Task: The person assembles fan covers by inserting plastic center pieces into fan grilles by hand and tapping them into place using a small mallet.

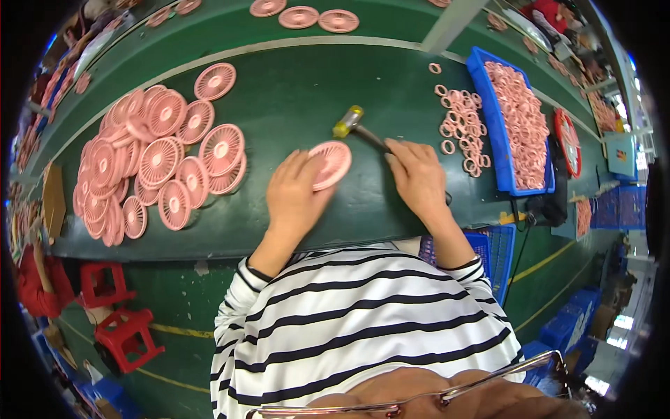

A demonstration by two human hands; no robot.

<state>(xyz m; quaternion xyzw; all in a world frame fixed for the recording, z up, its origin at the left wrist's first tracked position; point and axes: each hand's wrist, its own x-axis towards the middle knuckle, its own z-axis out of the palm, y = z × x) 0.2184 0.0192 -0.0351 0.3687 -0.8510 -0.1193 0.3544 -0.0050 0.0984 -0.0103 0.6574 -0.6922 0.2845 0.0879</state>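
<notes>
A pink round fan grille (330, 163) lies near the middle of the green surface (293, 105), tilted so that its far right edge lifts toward the hammer. The left hand (296, 188) comes up from the lower edge, forearm reaching out of a striped sleeve (244, 279), palm down; its fingers (307, 162) are spread loosely and rest on the near left part of the grille, pressing rather than wrapped around it. The right hand (417, 174) lies just to the right, its fingers (401, 148) curled closed around the dark handle of a small hammer (352, 124). The hammer's long axis runs from the hand up and to the left, with the yellow head at the far end, just beyond the grille and apart from it.

Farther left sits a large heap of pink grilles (150, 160), overlapping one another. To the right, loose pink rings (462, 122) are scattered on the surface beside a blue tray (488, 119) filled with more rings. Red stools (118, 314) stand on the floor at the lower left.
</notes>
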